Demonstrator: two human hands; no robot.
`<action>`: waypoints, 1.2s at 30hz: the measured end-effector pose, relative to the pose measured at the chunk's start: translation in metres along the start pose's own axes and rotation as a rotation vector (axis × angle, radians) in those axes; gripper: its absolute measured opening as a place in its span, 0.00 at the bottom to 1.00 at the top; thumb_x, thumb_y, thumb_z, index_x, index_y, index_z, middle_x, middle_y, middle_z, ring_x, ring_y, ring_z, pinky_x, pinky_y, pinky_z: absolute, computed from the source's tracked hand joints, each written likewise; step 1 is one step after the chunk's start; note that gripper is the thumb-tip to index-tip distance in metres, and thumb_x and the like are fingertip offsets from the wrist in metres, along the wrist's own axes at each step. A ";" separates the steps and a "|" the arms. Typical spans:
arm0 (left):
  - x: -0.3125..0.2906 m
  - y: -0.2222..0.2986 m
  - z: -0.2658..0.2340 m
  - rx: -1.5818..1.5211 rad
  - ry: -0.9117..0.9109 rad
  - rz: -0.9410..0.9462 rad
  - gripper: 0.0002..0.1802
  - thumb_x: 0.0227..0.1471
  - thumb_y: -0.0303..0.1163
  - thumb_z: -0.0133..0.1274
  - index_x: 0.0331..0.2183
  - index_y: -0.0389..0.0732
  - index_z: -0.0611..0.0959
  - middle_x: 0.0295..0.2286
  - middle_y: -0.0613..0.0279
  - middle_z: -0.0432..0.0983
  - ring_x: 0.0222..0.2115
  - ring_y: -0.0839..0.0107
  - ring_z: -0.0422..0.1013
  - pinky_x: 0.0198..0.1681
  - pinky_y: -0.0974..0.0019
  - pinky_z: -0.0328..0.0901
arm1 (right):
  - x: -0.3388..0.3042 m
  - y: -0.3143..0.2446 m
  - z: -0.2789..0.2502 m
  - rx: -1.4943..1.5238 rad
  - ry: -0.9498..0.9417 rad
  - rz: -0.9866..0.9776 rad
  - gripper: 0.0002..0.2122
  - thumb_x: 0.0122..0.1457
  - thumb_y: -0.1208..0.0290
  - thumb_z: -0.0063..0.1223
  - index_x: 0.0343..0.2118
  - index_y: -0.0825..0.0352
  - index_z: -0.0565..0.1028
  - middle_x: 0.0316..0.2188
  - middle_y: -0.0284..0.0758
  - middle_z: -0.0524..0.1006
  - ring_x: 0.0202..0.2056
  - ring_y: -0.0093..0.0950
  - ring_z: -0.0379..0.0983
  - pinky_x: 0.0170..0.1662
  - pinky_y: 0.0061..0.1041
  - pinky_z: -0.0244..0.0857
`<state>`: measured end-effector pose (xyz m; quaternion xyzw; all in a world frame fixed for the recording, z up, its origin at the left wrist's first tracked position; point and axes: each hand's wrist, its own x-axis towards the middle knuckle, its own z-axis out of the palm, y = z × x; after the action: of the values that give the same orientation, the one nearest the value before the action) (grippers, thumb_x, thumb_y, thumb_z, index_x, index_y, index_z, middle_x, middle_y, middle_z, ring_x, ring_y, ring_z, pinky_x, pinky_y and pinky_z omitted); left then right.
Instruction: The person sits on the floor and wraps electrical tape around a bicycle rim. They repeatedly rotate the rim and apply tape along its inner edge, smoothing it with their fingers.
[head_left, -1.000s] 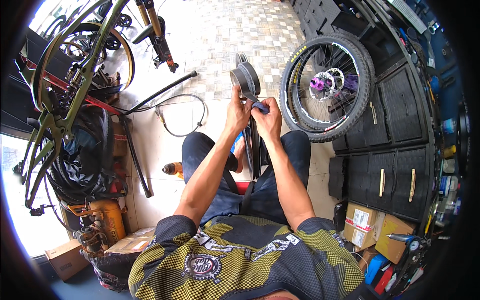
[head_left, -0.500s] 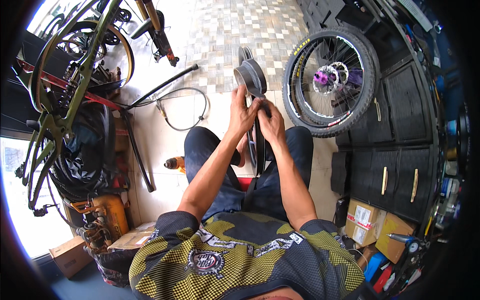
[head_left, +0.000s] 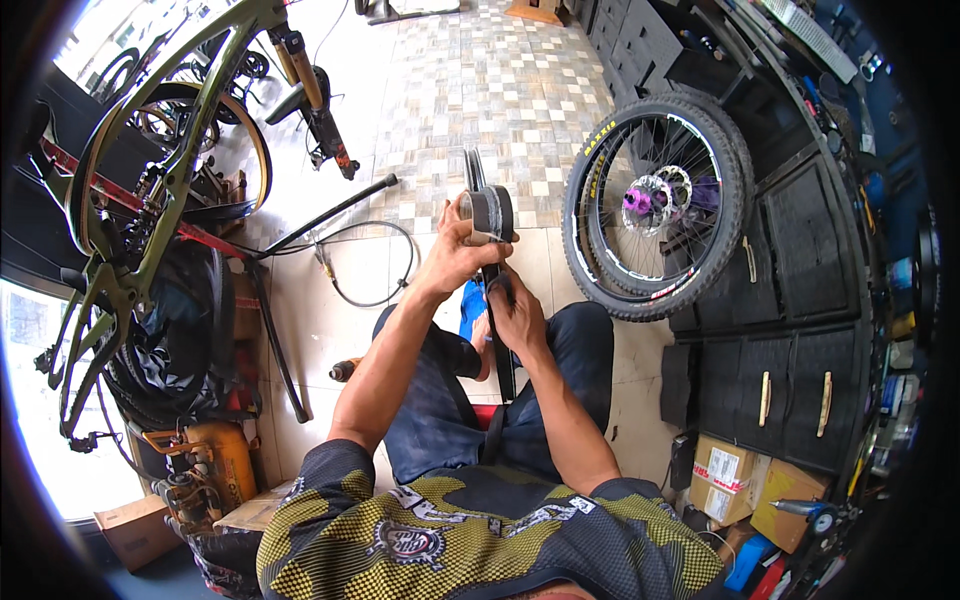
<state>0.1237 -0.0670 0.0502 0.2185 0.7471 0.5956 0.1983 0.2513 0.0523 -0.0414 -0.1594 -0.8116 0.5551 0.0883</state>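
Note:
A narrow bicycle wheel rim (head_left: 507,378) stands on edge between my knees, seen almost end-on. Over its far upper part is a wide roll of dark grey tape (head_left: 492,213). Closed around the near side of that roll is my left hand (head_left: 455,256), its thumb reaching across below the roll. Just nearer to me, my right hand (head_left: 518,312) grips the rim and the tape strip along it; its fingertips are partly hidden. The rim's lower end runs down between my thighs.
Two knobbly-tyred wheels (head_left: 578,190) lean by black drawers (head_left: 790,395) on the right. A green bike frame (head_left: 190,130) hangs at left, above a black pole (head_left: 335,210) and a looped cable (head_left: 410,255). An orange-black tool (head_left: 345,370) lies by my left knee.
My left hand has shifted nearer and left, now wrapped around the tape roll. My right hand has slid lower along the rim. The view has tilted, showing more floor ahead.

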 end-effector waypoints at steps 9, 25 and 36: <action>0.034 0.014 -0.011 -0.544 -0.010 -0.175 0.28 0.47 0.38 0.76 0.45 0.29 0.89 0.52 0.52 0.83 0.68 0.63 0.61 0.69 0.55 0.56 | -0.001 0.004 0.000 -0.040 0.034 -0.048 0.26 0.70 0.55 0.47 0.67 0.59 0.70 0.30 0.49 0.82 0.33 0.53 0.82 0.34 0.47 0.73; 0.050 0.017 -0.021 0.367 0.432 0.457 0.27 0.42 0.52 0.79 0.34 0.39 0.94 0.75 0.44 0.40 0.74 0.44 0.40 0.73 0.44 0.48 | -0.010 0.012 0.004 -0.097 0.009 0.055 0.26 0.69 0.53 0.43 0.69 0.49 0.71 0.41 0.61 0.81 0.46 0.64 0.75 0.56 0.63 0.62; 0.103 0.032 -0.053 -0.391 0.213 0.120 0.25 0.52 0.37 0.75 0.45 0.28 0.87 0.51 0.47 0.80 0.52 0.63 0.76 0.57 0.59 0.72 | -0.010 0.013 0.004 -0.066 0.042 -0.033 0.28 0.70 0.50 0.41 0.68 0.57 0.72 0.29 0.53 0.82 0.35 0.54 0.79 0.44 0.53 0.70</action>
<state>0.0113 -0.0454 0.0892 0.1560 0.6198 0.7595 0.1212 0.2612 0.0498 -0.0549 -0.1603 -0.8300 0.5230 0.1093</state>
